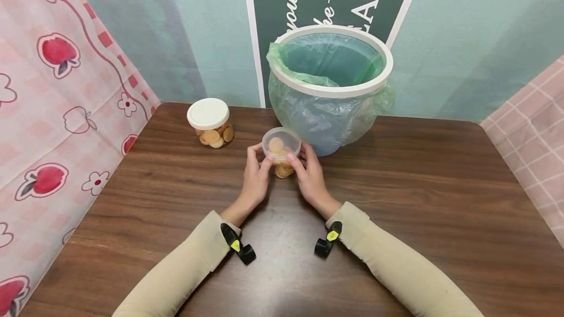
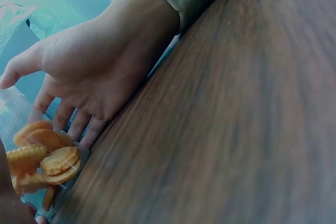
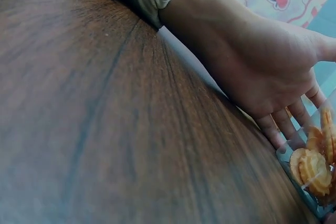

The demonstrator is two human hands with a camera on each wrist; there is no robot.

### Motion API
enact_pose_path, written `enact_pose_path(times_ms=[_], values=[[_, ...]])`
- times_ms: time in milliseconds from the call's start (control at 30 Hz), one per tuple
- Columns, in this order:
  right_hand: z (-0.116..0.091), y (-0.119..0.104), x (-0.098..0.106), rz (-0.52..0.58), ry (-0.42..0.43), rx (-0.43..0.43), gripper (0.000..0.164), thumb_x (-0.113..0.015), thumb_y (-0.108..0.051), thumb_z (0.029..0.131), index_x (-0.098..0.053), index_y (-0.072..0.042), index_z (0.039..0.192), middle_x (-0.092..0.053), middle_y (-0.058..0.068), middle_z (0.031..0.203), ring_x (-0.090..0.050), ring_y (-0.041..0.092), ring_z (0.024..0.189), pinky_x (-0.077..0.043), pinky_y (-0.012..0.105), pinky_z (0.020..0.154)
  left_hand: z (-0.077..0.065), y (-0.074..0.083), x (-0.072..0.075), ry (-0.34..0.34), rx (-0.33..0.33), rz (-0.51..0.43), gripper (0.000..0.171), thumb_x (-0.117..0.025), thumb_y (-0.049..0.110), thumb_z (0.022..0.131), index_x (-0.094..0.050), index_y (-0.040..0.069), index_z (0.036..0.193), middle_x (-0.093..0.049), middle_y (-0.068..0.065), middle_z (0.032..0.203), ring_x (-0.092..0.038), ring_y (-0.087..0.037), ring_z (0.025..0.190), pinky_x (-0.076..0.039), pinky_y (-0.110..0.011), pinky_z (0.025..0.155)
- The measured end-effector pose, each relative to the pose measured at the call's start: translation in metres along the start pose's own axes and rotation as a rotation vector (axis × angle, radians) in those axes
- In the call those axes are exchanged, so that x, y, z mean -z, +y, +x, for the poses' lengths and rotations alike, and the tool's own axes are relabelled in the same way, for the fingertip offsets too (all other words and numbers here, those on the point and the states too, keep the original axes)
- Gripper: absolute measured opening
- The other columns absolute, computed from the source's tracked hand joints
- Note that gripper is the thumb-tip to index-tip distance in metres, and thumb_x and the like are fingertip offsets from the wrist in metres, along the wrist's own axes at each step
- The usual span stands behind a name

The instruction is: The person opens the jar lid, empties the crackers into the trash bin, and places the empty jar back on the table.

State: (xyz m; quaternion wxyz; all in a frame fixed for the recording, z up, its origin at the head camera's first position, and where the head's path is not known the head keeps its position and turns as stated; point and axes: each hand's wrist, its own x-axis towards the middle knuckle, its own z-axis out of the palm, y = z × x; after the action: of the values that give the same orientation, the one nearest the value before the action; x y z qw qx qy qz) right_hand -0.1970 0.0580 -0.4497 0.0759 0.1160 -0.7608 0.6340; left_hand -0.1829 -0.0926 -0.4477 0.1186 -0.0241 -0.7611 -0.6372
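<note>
A small clear plastic jar [image 1: 284, 169] holds several round, scalloped cookies [image 2: 60, 161] and stands on the table in front of me. Its round translucent top [image 1: 282, 142] faces up, with no white lid on it. From the left side my left hand [image 1: 255, 179] grips the jar, thumb near the rim and fingers around the wall. My right hand [image 1: 313, 177] holds the opposite side the same way. Both wrist views show the fingers against the clear wall, low near the tabletop; in the right wrist view the cookies [image 3: 315, 169] show through it.
Left of the hands stands another jar with a white lid [image 1: 208, 113] and similar cookies. Directly behind the held jar is a large bin [image 1: 317, 126] with a white ring [image 1: 339, 91] and a green plastic bag liner. A blue-green cloth hangs behind the wooden table [image 1: 432, 190].
</note>
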Motion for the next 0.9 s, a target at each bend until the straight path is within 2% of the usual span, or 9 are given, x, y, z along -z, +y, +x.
enact_pose_path(times_ms=[100,267,467,733,900], values=[[0.000,0.001,0.002,-0.007,-0.004,0.007,0.051,-0.056,-0.022,0.101,-0.045,0.000,0.146,-0.057,0.024,0.139,-0.058,0.037,0.123,-0.047,0.051,0.105,-0.001,0.001,-0.003,0.009,0.000,0.013,0.045,-0.052,0.026,0.102,-0.042,0.004,0.140,-0.056,-0.019,0.135,-0.054,-0.027,0.121,-0.046,-0.035,0.094],[-0.003,0.001,0.007,-0.026,0.002,-0.005,0.050,-0.056,-0.021,0.101,-0.046,0.001,0.145,-0.059,0.024,0.136,-0.059,0.036,0.122,-0.047,0.049,0.103,-0.002,0.002,-0.007,0.011,-0.010,0.031,0.045,-0.051,0.026,0.101,-0.043,0.005,0.139,-0.056,-0.018,0.133,-0.055,-0.026,0.115,-0.045,-0.028,0.087],[-0.007,0.000,0.015,-0.030,0.017,-0.013,0.050,-0.057,-0.021,0.101,-0.046,0.002,0.143,-0.059,0.025,0.136,-0.059,0.036,0.121,-0.047,0.050,0.103,-0.005,0.005,-0.014,-0.002,-0.039,0.010,0.046,-0.053,0.024,0.099,-0.044,0.002,0.138,-0.057,-0.020,0.130,-0.055,-0.026,0.110,-0.045,-0.024,0.084],[-0.014,0.001,0.028,-0.001,0.020,-0.019,0.050,-0.059,-0.019,0.101,-0.046,0.000,0.145,-0.057,0.025,0.139,-0.058,0.036,0.122,-0.046,0.051,0.104,-0.008,0.004,-0.023,-0.030,-0.039,0.042,0.048,-0.053,0.028,0.098,-0.044,0.004,0.139,-0.056,-0.019,0.130,-0.056,-0.027,0.107,-0.046,-0.024,0.084],[-0.017,0.000,0.034,-0.023,0.028,-0.019,0.049,-0.058,-0.018,0.101,-0.046,-0.001,0.146,-0.056,0.023,0.140,-0.058,0.034,0.124,-0.046,0.050,0.105,-0.009,0.004,-0.029,-0.039,-0.040,0.041,0.049,-0.052,0.029,0.098,-0.044,0.005,0.139,-0.056,-0.019,0.131,-0.056,-0.027,0.110,-0.046,-0.026,0.086]])
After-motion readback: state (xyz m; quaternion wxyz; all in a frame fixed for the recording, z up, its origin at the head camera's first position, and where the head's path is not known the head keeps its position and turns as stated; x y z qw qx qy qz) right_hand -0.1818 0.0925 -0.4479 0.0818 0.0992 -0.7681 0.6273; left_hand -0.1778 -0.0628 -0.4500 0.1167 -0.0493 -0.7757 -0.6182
